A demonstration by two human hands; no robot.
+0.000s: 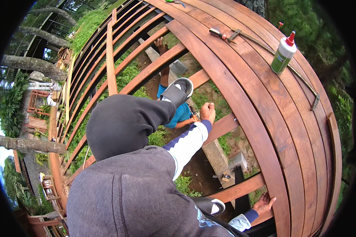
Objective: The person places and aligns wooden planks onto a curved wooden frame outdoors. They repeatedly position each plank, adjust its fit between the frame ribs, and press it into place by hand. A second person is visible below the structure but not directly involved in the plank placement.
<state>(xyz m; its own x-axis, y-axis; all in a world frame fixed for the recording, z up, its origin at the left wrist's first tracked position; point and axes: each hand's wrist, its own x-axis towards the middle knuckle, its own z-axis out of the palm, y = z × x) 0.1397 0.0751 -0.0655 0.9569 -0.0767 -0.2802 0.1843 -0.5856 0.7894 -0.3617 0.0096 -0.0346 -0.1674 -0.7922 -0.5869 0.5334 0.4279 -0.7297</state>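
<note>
My left hand point(208, 112) is curled into a fist beside the inner edge of the nearest deck board point(241, 106), above the gap by a joist point(221, 128). What it holds, if anything, is hidden. Lower right, my right hand point(264, 204) lies palm up with loosely bent fingers against the same board's edge, near another joist point(239, 191). Both arms wear white sleeves with navy cuffs. My dark knee point(124, 122) and grey top point(126, 197) fill the lower left. One grey clog point(176, 93) rests on a joist; the other point(210, 205) is partly hidden.
Below the joists, a co-worker in a blue shirt point(182, 114) raises one hand point(161, 45) to a joist. A glue bottle point(284, 53), a long bar clamp point(265, 46) and a screwdriver point(218, 34) lie or stand on the boards. Open gaps show ground and concrete point(238, 161).
</note>
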